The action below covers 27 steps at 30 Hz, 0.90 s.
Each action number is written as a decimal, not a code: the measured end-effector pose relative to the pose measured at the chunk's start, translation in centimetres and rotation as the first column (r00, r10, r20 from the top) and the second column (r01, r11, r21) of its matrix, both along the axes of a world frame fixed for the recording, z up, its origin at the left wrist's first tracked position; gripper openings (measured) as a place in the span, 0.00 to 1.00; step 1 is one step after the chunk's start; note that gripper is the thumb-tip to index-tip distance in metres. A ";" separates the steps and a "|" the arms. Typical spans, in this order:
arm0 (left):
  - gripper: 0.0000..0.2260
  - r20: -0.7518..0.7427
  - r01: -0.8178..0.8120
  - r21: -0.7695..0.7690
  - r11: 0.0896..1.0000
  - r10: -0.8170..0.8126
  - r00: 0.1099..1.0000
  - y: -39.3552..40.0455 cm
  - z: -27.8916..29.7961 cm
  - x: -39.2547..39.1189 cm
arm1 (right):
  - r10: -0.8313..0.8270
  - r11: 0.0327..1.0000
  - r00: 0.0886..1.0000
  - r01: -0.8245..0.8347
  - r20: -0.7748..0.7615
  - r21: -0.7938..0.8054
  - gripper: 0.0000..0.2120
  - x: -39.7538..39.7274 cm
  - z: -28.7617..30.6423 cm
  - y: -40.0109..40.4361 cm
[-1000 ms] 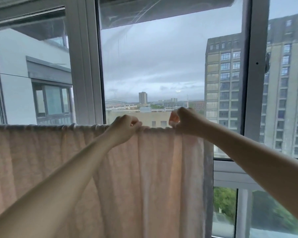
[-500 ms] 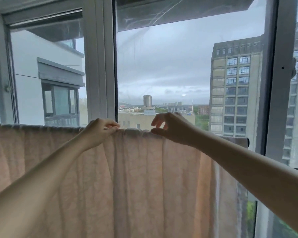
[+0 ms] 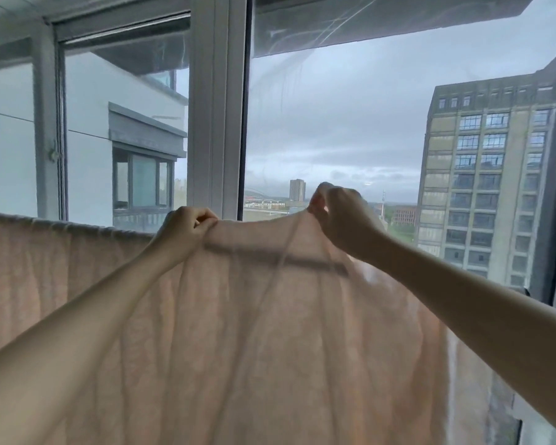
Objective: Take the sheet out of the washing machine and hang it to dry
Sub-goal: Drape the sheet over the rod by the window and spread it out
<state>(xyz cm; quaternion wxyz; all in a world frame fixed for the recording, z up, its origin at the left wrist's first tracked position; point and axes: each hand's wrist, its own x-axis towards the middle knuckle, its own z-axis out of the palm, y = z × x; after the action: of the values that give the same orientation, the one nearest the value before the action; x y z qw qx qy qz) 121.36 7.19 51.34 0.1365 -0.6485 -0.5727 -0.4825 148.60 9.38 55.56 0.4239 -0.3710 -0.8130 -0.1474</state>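
— Where is the sheet (image 3: pixel 270 332) seen?

— It is hung in front of the window (image 3: pixel 334 123), a pale pink cloth spread across most of the lower view. At the left its top edge is draped over a horizontal rail, where it is gathered in small folds. Toward the middle the top edge is lifted above the rail (image 3: pixel 302 260), which is made out as a dark bar through the thin fabric.

— How is the grip of the left hand (image 3: pixel 187 228) described?

— It is clenched on the sheet's top edge; the fingers are curled over and the cloth is pinched between them and the thumb.

— And the right hand (image 3: pixel 344 220)?

— The same edge is grasped by it, a little higher and just to the right of the left hand. The fabric is pinched at the fingertips, and a taut stretch of cloth is held between the two hands. Creases are drawn downward from both grips.

— What is seen beyond the sheet?

— A white window frame (image 3: pixel 219 107) is placed upright between two panes. Through the glass a grey, cloudy sky is shown, with a tall block of flats (image 3: pixel 485 175) at the right, a white building (image 3: pixel 126 139) close by at the left, and low distant buildings between them.
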 end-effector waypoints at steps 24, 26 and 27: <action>0.18 -0.134 0.298 -0.352 0.887 -0.363 0.922 4.5 1.2 -11.3 | 0.059 0.981 0.979 -0.020 0.198 -0.195 0.07 -12.4 -4.1 -0.7; 0.19 -0.093 0.369 -0.324 0.871 -0.417 0.904 4.0 1.1 -12.9 | 0.019 0.987 0.991 0.003 0.136 -0.161 0.07 -12.3 -4.7 -0.6; 0.17 -0.056 0.414 -0.311 0.855 -0.452 0.891 3.7 1.0 -13.7 | 0.004 0.989 0.995 0.011 0.098 -0.149 0.06 -12.2 -4.9 -0.7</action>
<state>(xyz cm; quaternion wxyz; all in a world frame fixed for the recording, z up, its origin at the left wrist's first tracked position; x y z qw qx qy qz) 107.63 10.88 52.36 -0.0366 -0.8029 -0.4667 -0.3690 136.39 8.69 50.71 0.3544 -0.3952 -0.8409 -0.1050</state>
